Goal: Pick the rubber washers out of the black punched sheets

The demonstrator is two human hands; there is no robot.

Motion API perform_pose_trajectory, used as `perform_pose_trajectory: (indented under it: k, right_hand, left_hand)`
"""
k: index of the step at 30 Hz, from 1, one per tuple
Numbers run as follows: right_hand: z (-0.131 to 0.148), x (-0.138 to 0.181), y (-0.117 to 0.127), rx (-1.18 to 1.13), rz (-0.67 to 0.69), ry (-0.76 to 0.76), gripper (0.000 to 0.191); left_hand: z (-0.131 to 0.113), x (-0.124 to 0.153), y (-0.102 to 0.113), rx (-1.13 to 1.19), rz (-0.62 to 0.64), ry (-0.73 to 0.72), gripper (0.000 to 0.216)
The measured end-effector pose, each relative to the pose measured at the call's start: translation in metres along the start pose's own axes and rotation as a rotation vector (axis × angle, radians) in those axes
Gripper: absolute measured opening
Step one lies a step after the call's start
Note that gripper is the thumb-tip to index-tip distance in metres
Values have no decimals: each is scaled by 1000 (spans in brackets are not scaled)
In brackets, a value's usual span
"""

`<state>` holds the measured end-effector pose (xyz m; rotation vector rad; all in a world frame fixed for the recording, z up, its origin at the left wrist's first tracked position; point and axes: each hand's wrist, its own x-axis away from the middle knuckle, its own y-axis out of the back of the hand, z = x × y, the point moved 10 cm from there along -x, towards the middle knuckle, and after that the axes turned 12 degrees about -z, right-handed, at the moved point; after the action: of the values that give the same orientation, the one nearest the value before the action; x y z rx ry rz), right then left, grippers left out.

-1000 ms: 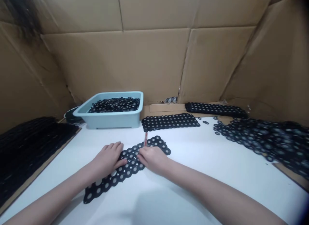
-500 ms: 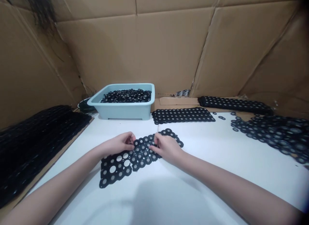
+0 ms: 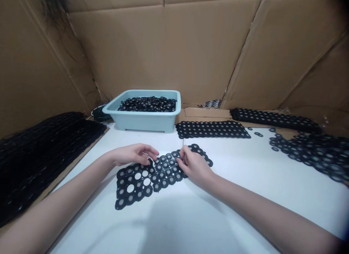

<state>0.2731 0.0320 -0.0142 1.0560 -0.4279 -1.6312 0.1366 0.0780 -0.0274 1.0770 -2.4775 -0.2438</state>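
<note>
While the black ring sheet (image 3: 152, 175) lies flat on the white table (image 3: 245, 177), seemingly light and floppy, best gripped near its edge, the left hand (image 3: 132, 154) curls loosely there; the right hand (image 3: 195, 166) pinches rings mid-sheet.

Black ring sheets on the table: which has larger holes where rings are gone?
The sheet touched by the left hand and right hand; its near end shows wide white holes, unlike the whole sheet by the blue tub.

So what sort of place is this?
Likely a small hand-assembly workbench: cardboard walls around a white table, a blue tub full of loose black rings, and stacks of perforated black sheets.
</note>
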Motion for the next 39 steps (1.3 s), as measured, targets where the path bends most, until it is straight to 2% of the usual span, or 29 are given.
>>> perform_pose_trajectory:
  k: [6, 13, 18, 20, 23, 26, 30, 36, 39]
  right_hand:
    - [3, -1, 2, 13, -2, 21, 15]
    - [5, 0, 6, 41, -16, 49, 25]
    - [13, -1, 11, -60, -58, 109, 18]
    - [17, 0, 15, -118, -88, 141, 15]
    - [18, 0, 23, -209, -162, 135, 18]
    - [1, -5, 29, -333, -241, -10, 21]
    - [-37, -18, 36, -518, -339, -197, 26]
    - [-70, -34, 59, -445, -471, -141, 24]
    - [-76, -35, 59, -483, -476, -150, 23]
  left_hand:
    - [8, -3, -1, 73, 17, 73, 26]
    - [9, -6, 1, 54, 1, 51, 21]
    - [9, -4, -1, -75, 19, 51, 29]
    - [10, -4, -2, -194, -36, 46, 38]
    - [4, -1, -2, -445, -213, -34, 50]
    - [-1, 3, -8, -599, -329, -113, 50]
    - [1, 4, -17, -616, -304, -129, 39]
    - [-11, 4, -23, -476, -255, -207, 28]
    - [-17, 1, -13, -432, -256, -233, 29]
